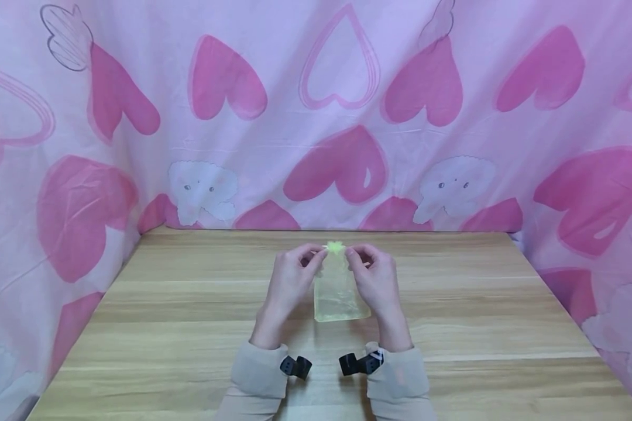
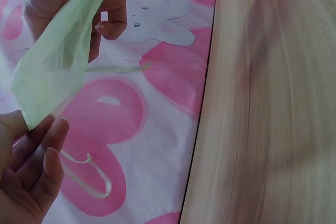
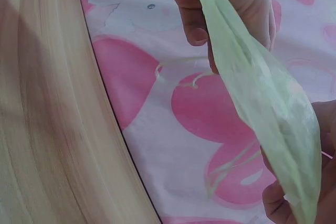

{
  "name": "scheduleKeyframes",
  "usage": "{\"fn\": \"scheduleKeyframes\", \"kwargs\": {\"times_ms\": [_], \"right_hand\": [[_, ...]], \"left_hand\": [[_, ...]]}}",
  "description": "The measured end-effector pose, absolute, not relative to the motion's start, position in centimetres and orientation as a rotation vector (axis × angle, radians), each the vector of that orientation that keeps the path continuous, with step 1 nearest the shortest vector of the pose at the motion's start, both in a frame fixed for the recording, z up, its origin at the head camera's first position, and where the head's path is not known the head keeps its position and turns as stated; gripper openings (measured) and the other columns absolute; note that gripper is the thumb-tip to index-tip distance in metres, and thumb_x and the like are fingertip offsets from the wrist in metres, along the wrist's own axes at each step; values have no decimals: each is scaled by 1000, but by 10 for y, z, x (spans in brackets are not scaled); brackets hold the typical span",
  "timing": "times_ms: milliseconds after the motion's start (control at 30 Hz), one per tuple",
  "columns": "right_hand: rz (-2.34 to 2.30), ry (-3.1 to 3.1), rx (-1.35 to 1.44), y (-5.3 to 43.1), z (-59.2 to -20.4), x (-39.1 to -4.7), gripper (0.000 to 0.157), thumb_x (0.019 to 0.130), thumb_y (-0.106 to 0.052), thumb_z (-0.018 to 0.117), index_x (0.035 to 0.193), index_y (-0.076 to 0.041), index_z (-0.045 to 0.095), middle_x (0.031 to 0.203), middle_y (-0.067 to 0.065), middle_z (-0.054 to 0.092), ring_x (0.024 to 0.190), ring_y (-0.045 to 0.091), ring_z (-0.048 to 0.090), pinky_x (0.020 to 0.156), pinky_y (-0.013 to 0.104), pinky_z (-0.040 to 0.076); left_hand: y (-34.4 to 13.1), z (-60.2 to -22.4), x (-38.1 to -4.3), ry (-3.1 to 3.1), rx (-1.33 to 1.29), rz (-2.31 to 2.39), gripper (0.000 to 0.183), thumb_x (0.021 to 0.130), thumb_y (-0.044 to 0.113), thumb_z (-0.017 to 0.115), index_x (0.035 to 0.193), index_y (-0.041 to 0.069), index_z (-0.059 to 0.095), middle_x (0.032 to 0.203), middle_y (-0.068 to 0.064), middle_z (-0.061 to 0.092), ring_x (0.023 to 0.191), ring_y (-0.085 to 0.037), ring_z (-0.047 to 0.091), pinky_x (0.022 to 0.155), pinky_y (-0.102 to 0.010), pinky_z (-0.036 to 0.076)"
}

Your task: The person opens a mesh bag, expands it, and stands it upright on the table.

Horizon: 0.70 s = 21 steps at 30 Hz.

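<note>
A sheer yellow-green drawstring pouch (image 1: 342, 301) hangs upright above the table, its flat bottom edge lowest and its top bunched into a ruffle (image 1: 335, 247). My left hand (image 1: 289, 280) pinches the left side of its top between thumb and fingers. On the opposite side, my right hand (image 1: 377, 283) pinches the top the same way. In the left wrist view the pouch's thin fabric stretches between both hands, and a pale ribbon loop (image 2: 107, 188) dangles beside the left fingers. Ribbon ends (image 3: 231, 167) also trail in the right wrist view.
The wood-grain table (image 1: 179, 327) spreads beneath the hands. Pink cloth (image 1: 274, 140) printed with hearts and white animals encloses its back and sides. Small black wrist cameras (image 1: 296, 367) sit at both sleeve cuffs.
</note>
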State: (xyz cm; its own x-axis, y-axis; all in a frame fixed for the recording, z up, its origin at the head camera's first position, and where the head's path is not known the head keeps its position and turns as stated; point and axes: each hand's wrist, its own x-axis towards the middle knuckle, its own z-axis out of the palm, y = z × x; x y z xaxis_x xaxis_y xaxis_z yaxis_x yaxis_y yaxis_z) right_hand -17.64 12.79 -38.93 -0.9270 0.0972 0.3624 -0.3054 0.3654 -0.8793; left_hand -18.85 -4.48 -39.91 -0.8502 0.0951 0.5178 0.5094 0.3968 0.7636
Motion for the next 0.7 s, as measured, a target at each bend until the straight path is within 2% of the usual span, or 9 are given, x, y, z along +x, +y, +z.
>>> {"fn": "scheduleKeyframes", "kwargs": {"times_ms": [433,700], "right_hand": [[1595,-2270,141,132,-387,-177,16,95,-17,66,97,-3,73,77,9,67,70,20,60,56,24,47],[1677,-2332,282,137,-385,-175,22,95,-22,66,104,-3,72,82,10,66,74,22,60,60,25,46]], "left_hand": [[-43,-400,-189,-2228,-508,-1450,13,95,18,67,96,7,74,67,6,64,57,-5,58,53,-25,50],[-48,-397,-188,-2309,-537,-1520,16,95,24,66,100,10,73,71,6,64,61,-10,59,56,-27,51]]}}
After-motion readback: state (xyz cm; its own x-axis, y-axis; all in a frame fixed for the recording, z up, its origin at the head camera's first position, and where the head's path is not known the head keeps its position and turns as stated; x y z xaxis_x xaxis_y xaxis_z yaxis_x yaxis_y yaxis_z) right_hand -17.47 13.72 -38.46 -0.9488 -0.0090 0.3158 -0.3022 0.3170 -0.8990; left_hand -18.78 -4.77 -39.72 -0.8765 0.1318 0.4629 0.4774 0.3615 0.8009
